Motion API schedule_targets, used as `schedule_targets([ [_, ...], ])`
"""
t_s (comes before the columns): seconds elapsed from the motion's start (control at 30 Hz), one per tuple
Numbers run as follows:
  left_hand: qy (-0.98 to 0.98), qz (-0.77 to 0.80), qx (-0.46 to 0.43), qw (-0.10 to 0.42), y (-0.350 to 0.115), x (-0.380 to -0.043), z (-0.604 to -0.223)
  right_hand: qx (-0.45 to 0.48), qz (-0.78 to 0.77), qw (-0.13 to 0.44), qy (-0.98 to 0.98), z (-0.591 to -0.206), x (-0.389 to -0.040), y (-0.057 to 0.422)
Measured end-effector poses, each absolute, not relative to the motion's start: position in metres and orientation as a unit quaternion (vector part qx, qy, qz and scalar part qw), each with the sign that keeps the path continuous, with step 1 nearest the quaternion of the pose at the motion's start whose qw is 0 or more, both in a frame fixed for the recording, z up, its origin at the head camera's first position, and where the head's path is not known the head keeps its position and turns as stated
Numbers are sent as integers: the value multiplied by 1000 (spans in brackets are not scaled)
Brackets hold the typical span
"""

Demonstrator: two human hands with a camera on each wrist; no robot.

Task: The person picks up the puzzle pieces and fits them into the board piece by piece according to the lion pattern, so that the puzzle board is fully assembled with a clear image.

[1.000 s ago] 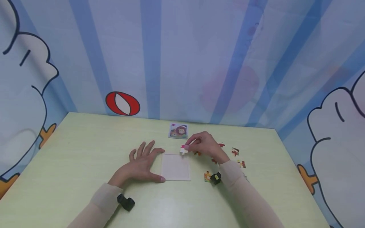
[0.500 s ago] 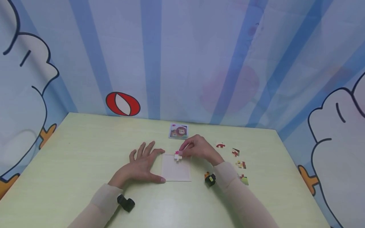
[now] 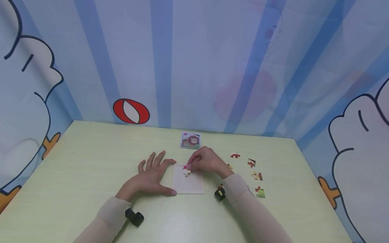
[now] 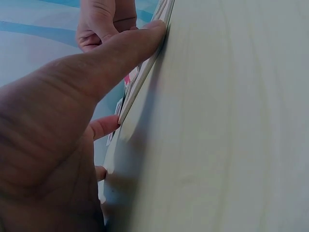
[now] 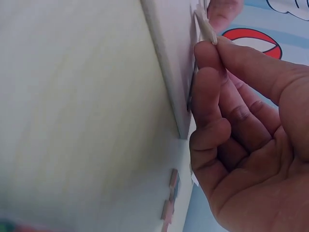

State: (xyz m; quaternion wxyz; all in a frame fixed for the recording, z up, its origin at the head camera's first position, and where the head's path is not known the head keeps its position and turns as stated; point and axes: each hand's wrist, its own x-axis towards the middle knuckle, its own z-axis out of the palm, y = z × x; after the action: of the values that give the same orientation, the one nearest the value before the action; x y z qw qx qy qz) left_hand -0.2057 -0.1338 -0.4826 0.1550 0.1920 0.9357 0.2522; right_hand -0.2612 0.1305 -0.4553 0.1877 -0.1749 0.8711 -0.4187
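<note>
In the head view a square, pale puzzle tray (image 3: 189, 185) lies flat near the middle of the table. My left hand (image 3: 151, 179) rests beside it with the fingers spread, index fingertip at the upper left corner and thumb at the lower left one. Between thumb and fingertips my right hand (image 3: 209, 162) pinches a white and pink jigsaw piece (image 3: 186, 171), low over the tray's upper left part. From the right wrist, the pinched piece (image 5: 206, 30) appears tilted against the tray's face. The left wrist view shows the left thumb (image 4: 145, 36) along the tray's edge.
Behind the tray lies a square picture card (image 3: 190, 140) with a lion on it. Several loose jigsaw pieces (image 3: 257, 176) are scattered to the right, some partly hidden by the right arm. A striped blue curtain (image 3: 194, 64) hangs along the table's far edge.
My right hand has carried the jigsaw piece left and towards me, from beyond the tray's upper edge to over its upper left part. The left hand has stayed in place.
</note>
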Motion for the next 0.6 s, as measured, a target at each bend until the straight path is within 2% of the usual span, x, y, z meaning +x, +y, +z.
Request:
schedule_targets([
  [0.6, 936, 252, 191, 157, -132, -204, -480, -161, -389, 171, 891, -456, -260, 114],
])
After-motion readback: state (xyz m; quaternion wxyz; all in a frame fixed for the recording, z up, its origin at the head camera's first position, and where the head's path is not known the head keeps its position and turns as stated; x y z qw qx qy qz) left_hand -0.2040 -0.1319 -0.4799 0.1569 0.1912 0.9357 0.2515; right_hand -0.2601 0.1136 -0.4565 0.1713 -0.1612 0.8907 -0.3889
